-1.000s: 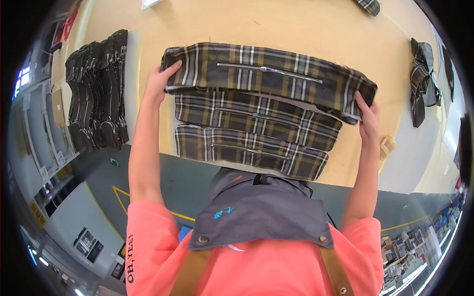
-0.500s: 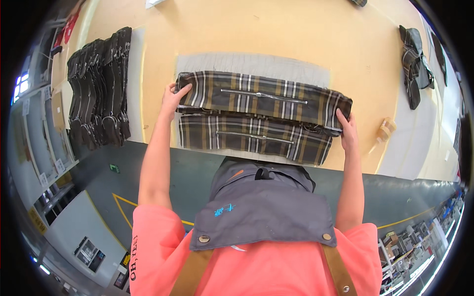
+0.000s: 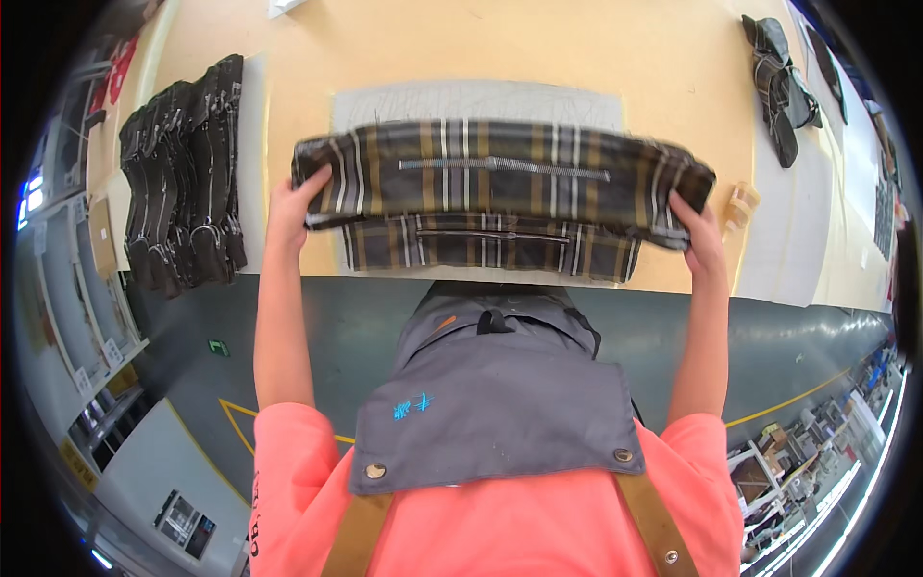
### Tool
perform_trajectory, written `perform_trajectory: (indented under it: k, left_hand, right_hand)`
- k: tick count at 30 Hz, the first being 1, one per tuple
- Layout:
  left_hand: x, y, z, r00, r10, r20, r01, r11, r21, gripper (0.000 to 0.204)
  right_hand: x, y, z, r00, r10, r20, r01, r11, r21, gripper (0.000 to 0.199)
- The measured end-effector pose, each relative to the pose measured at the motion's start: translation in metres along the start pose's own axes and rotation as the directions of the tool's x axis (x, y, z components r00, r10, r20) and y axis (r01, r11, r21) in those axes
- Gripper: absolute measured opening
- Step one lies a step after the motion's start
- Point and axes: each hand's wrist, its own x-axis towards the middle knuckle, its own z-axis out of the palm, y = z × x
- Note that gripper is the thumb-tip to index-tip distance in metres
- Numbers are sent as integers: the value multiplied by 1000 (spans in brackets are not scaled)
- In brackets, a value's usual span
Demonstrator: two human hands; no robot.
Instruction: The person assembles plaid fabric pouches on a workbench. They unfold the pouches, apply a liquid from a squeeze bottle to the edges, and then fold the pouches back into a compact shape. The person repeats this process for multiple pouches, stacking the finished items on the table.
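A dark plaid fabric panel (image 3: 375, 183) with brown and white stripes and a zipper along its middle is stretched between my hands. Its left end is pinched in my left hand (image 3: 293, 207), thumb on top. At the other end my right hand (image 3: 702, 231) grips the panel the same way. The cloth looks raised over the table and bows slightly. Below it in the picture, near the table's front edge, lies a second plaid panel (image 3: 385, 248) with its own zipper, partly covered by the held one. A grey sheet (image 3: 481, 98) shows behind both.
On the left of the tan table (image 3: 538, 43) lies a row of dark zippered fabric pieces (image 3: 183, 183). Toward the right are a small amber bottle (image 3: 741, 206) on its side and a bunched dark plaid piece (image 3: 775, 91). The table's front edge runs just before my body.
Both hands have lifted the held panel, which looks larger and straighter and has shifted off the stack. My hands are farther apart. The whole view has moved slightly.
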Motion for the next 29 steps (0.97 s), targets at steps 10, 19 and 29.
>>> perform_trajectory:
  k: [10,19,29]
  left_hand:
    - [-25,-138,-9,977,-162,-136,163,987,-2,35]
    - [-36,-136,-12,814,530,-237,-269,706,655,68]
    - [-136,-36,184,385,726,569,-922,273,276,77]
  right_hand:
    - [-27,139,-23,992,-15,-124,-14,974,-224,29]
    - [-27,139,-29,986,141,-91,-150,984,-95,46]
    - [-52,79,-3,990,-129,64,143,930,-339,71]
